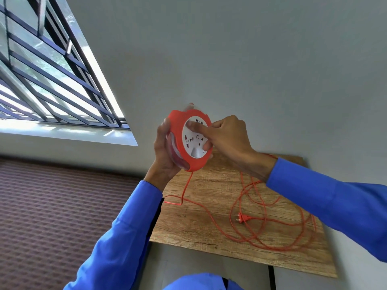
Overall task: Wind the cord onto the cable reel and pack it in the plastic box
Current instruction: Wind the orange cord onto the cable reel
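Note:
An orange cable reel [180,143] with a white socket face is held up above the far left corner of a small wooden table [199,225]. My left hand [164,152] grips its left rim from behind. My right hand [227,136] rests on the white face, with the forefinger pressed into a hollow near the top. An orange cord [211,214] hangs from the reel's underside and lies in loose loops across the table. Its two-pin plug [243,217] lies flat inside the loops. No plastic box is in view.
The table stands against a pale wall [251,59]. A barred window [41,80] with a white sill is at the left. A patterned maroon surface [52,206] spreads below the sill, left of the table.

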